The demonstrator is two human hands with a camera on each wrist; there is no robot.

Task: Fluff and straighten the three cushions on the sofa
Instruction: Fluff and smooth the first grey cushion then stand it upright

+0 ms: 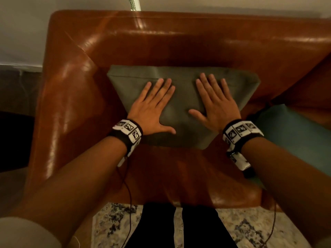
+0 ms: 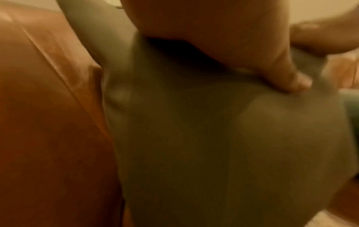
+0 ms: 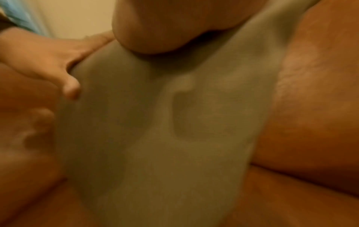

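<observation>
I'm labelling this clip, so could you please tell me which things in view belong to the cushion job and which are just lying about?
Job: green cushion, pressed by left hand and right hand; blue cushion; sofa.
Lying about: patterned rug.

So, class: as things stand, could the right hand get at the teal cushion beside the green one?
Probably yes. The right hand lies flat and holds nothing on the green cushion; the teal cushion sits just beside that wrist, with nothing between them.
</observation>
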